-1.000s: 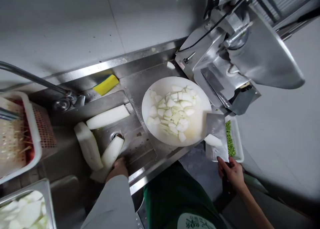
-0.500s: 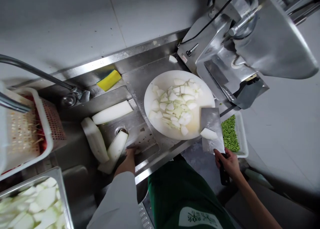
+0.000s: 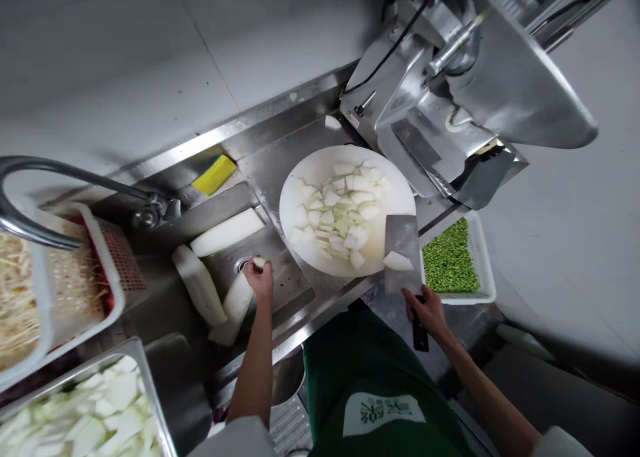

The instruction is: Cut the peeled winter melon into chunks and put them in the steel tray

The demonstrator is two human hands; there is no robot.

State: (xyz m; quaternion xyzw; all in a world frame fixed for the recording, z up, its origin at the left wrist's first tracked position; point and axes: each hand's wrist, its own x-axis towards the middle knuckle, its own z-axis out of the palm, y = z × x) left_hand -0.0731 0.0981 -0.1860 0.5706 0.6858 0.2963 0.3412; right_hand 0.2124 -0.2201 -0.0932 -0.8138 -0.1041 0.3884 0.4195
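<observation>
Right of centre, I'd steer the knife [image 3: 403,230] level so the slice [image 3: 399,262] on its blade can't slide; the right hand [image 3: 429,310] has its fingers wrapped round the handle [image 3: 420,338]. Left of centre, over the sink [image 3: 287,280], the left hand's [image 3: 261,282] fingers pinch a small pale piece [image 3: 259,262]; I'd squeeze lightly.

Wall, pale grey [image 3: 125,57]: is rising from ten to twelve o'clock; a thin seam [image 3: 207,50] is running down it, small dark specks are dotting it.
Ledge, metal [image 3: 200,142]: is edging the wall's foot at ten.
Counter, steel [image 3: 265,157]: is slanting through the centre.
Sink [image 3: 297,280]: is lying at eight, a curved faucet [image 3: 95,175] arching above it at nine.
Pale panel [image 3: 560,224]: is filling three o'clock.
Floor, dark [image 3: 360,310]: is showing at five.
Light: is glinting off the ledge; shadow is deepening at four.
</observation>
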